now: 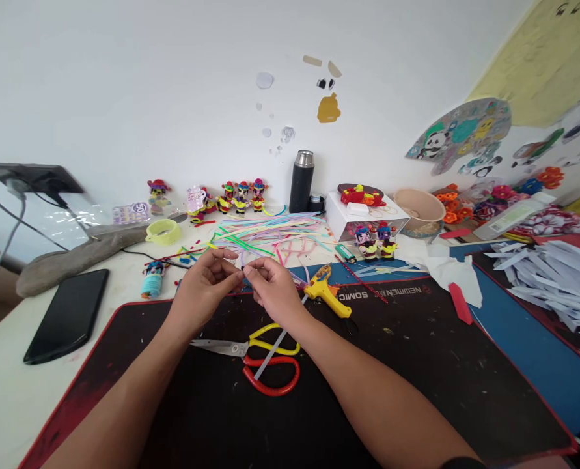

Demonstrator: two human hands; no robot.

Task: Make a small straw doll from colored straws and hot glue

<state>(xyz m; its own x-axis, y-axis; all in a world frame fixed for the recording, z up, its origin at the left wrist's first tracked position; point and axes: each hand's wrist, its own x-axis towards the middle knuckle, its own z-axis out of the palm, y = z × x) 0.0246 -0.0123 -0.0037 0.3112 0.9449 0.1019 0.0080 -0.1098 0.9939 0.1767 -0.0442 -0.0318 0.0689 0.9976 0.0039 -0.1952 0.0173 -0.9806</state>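
My left hand [206, 286] and my right hand [273, 289] meet above the far edge of the black mat [392, 391]. Thumb and fingers of each are pinched together, with the tips nearly touching. A tiny dark bit shows at the right fingertips, too small to name. Below the hands lie scissors [243, 350] with one yellow and one red handle, blades pointing left. A yellow hot glue gun [327, 293] rests just right of my right hand; a grey glue stick [275, 352] extends from it across the scissors' handles. Behind the hands, pastel pipe cleaners [270, 229] lie in a loose pile.
A black phone [68, 316] and a small turquoise-wrapped figure [151, 281] are at left. Several colourful figures [241, 197] stand near the wall beside a black thermos [302, 182]. A white box [362, 218] stands farther right. White paper strips [553, 286] heap at far right.
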